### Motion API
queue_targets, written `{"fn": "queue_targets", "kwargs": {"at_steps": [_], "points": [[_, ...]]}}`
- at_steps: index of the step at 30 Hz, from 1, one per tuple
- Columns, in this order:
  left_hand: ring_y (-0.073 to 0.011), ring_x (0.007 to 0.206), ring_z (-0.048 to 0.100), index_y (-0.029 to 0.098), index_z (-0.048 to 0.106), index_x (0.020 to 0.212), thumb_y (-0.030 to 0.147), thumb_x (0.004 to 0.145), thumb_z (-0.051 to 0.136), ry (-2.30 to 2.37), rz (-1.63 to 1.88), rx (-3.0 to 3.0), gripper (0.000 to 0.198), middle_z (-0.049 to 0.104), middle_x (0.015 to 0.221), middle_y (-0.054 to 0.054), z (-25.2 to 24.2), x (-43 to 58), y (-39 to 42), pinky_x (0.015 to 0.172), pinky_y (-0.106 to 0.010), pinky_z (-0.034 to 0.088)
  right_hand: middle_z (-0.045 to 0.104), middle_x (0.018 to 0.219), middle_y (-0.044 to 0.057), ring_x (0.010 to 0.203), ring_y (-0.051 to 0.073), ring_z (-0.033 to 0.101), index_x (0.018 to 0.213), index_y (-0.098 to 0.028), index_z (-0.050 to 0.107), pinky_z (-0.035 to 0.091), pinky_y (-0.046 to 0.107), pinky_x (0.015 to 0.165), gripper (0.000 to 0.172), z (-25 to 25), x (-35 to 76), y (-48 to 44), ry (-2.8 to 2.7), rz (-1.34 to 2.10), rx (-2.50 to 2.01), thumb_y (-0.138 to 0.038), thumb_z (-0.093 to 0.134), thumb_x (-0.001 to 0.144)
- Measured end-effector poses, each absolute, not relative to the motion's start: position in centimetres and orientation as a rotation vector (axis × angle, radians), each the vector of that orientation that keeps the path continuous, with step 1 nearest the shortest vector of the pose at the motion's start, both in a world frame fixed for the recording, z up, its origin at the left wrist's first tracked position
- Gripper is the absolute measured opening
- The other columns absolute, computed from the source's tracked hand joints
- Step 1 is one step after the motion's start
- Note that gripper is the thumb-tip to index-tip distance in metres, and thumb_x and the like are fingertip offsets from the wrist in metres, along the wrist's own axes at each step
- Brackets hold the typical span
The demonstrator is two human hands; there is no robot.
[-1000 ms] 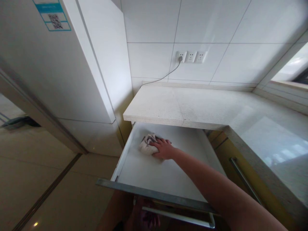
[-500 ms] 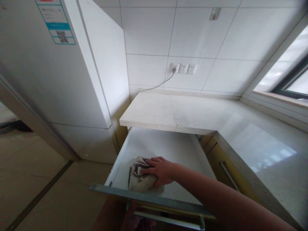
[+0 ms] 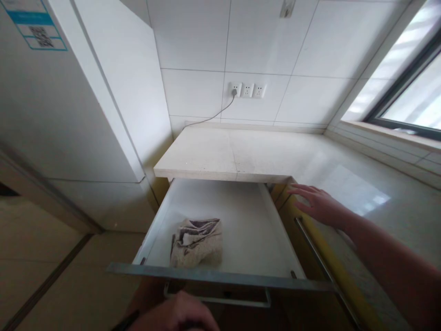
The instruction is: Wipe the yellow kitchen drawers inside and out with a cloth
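Observation:
A folded beige and dark cloth (image 3: 198, 243) lies in the front left of the pulled-out white drawer (image 3: 248, 230). No hand touches it. My right hand (image 3: 317, 204) is over the edge of the stone countertop, right of the drawer, with its fingers stretched out and nothing in them. Low in the view, my left hand (image 3: 182, 312) is bent in front of the drawer front, overlapping the left part of the metal drawer handle (image 3: 234, 302). Its fingers are mostly hidden or cut off, so its hold on the handle is unclear.
The countertop (image 3: 206, 149) runs behind the drawer and turns along the right side. A tall white cabinet-like unit (image 3: 96, 115) stands at left. Yellow cabinet doors with a long bar handle (image 3: 320, 259) are at right. A cord is plugged into wall sockets (image 3: 247, 90).
My right hand has let go of the cloth and moved right, out of the drawer to the counter edge. The cloth stays in the drawer. My left hand appears higher, before the handle.

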State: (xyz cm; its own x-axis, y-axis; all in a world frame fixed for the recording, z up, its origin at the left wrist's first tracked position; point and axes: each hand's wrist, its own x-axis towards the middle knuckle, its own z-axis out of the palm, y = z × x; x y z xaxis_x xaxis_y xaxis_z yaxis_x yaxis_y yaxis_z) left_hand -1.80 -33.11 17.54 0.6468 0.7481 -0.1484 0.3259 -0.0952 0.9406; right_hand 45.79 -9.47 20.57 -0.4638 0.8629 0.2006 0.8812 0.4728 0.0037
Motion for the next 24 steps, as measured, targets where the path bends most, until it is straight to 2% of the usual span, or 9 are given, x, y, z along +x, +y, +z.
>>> {"fn": "queue_targets", "kwargs": {"at_steps": [2,4,6,8,10,12,15,19,24], "points": [[-0.0186,0.097,0.068,0.030,0.073,0.115,0.050,0.100,0.044,0.924,0.459,1.817,0.038,0.075,0.102,-0.003,19.5,-1.9,-30.4,0.092,-0.031,0.051,0.049,0.151,0.010,0.134,0.032,0.049,0.136,-0.029,0.059,0.039,0.055,0.109,0.051,19.9,47.3,-9.2,-2.470,-0.185,-1.601,-0.052,0.046,0.093],[-0.0184,0.103,0.065,0.027,0.070,0.117,0.043,0.102,0.041,1.042,0.458,2.036,0.036,0.073,0.109,-0.004,20.0,-2.3,-26.5,0.094,-0.031,0.049,0.045,0.154,0.008,0.137,0.034,0.045,0.141,-0.032,0.055,0.037,0.059,0.108,0.054,19.3,47.6,-9.2,-2.454,-0.192,-1.657,-0.055,0.045,0.093],[-0.0217,0.113,0.061,0.026,0.069,0.123,0.039,0.101,0.044,1.037,0.337,2.307,0.035,0.071,0.118,-0.006,18.8,-2.7,-22.5,0.102,-0.036,0.045,0.041,0.157,0.006,0.141,0.036,0.039,0.142,-0.035,0.053,0.034,0.062,0.109,0.057,19.0,47.2,-9.2,-2.483,-0.212,-1.698,-0.059,0.045,0.091],[-0.0231,0.125,0.056,0.026,0.064,0.131,0.037,0.100,0.046,0.945,0.182,2.465,0.037,0.064,0.135,-0.007,16.3,-3.0,-19.5,0.110,-0.039,0.041,0.038,0.159,0.005,0.144,0.037,0.034,0.141,-0.036,0.054,0.030,0.063,0.110,0.058,18.9,46.6,-9.3,-2.512,-0.239,-1.733,-0.061,0.047,0.089],[-0.0292,0.142,0.042,0.030,0.054,0.143,0.044,0.096,0.053,0.857,-0.066,2.577,0.049,0.053,0.150,-0.007,13.6,-3.1,-17.9,0.116,-0.047,0.034,0.037,0.160,0.004,0.145,0.036,0.032,0.141,-0.037,0.054,0.028,0.061,0.112,0.058,19.1,46.2,-9.4,-2.532,-0.246,-1.759,-0.062,0.047,0.089],[-0.0358,0.149,0.027,0.032,0.040,0.153,0.052,0.092,0.058,0.775,-0.240,2.660,0.068,0.039,0.160,-0.008,11.7,-3.0,-17.4,0.118,-0.055,0.028,0.037,0.160,0.003,0.145,0.035,0.031,0.141,-0.038,0.053,0.027,0.060,0.112,0.058,19.2,46.0,-9.5,-2.545,-0.244,-1.773,-0.062,0.046,0.089],[-0.0386,0.151,0.020,0.036,0.025,0.159,0.060,0.087,0.060,0.623,-0.261,2.789,0.084,0.028,0.165,-0.007,10.6,-2.2,-17.1,0.118,-0.061,0.022,0.040,0.158,0.004,0.144,0.036,0.031,0.141,-0.038,0.054,0.027,0.062,0.110,0.057,19.4,45.9,-9.4,-2.563,-0.266,-1.773,-0.062,0.046,0.090],[-0.0361,0.152,0.021,0.043,0.027,0.156,0.062,0.089,0.055,0.312,-0.125,2.881,0.075,0.031,0.164,-0.003,10.2,1.0,-15.9,0.120,-0.063,0.013,0.045,0.154,0.005,0.142,0.040,0.032,0.137,-0.037,0.057,0.027,0.066,0.106,0.053,19.6,45.5,-9.4,-2.578,-0.272,-1.737,-0.058,0.048,0.089],[-0.0358,0.152,0.019,0.043,0.032,0.155,0.059,0.092,0.052,0.156,-0.004,2.896,0.068,0.032,0.163,0.000,8.8,7.4,-15.3,0.121,-0.064,0.007,0.046,0.152,0.006,0.140,0.041,0.033,0.136,-0.038,0.058,0.027,0.066,0.104,0.053,19.9,45.1,-9.5,-2.586,-0.247,-1.739,-0.058,0.047,0.089]]}}
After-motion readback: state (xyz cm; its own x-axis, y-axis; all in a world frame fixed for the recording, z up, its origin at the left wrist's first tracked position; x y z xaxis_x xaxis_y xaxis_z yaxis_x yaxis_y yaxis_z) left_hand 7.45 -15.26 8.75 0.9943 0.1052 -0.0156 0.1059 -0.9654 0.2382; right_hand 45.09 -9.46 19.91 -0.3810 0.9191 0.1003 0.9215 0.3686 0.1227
